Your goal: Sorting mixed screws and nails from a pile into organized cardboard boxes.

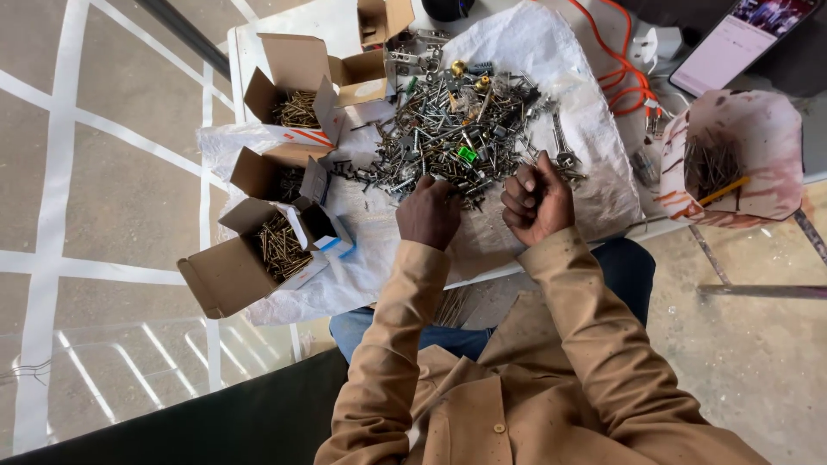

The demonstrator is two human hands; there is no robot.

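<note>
**Sorting mixed fasteners: hand positions and handling notes**

Far left: three open brown cardboard boxes. The nearest [250,258] holds brass-coloured screws, the middle one [280,176] is dark inside, and the far one [297,95] holds more brass-coloured screws. All sit on the crumpled white woven sack [568,77] spread over the table.

Centre: tangled heap of grey steel screws, bolts and small fittings [457,129], with a green plastic piece [466,155] near its front edge.

Left hand [428,213]: fingers curled down into the near edge of the heap, touching it. Whether a piece is pinched cannot be told; fingertips hidden.

Right hand [537,201]: loosely fisted just beside the heap's right edge, fingers folded in. Contents, if any, not visible.

Far right: pink-stained white paper tub [758,129] holding dark nails and a yellow pencil-like stick [726,189].

Judgement: pull single pieces from the heap's loose near edge rather than its knotted centre. Sharp points argue for picking by the shank. Boxes lie well apart from the hands, so reach cleanly to avoid tipping them.
</note>
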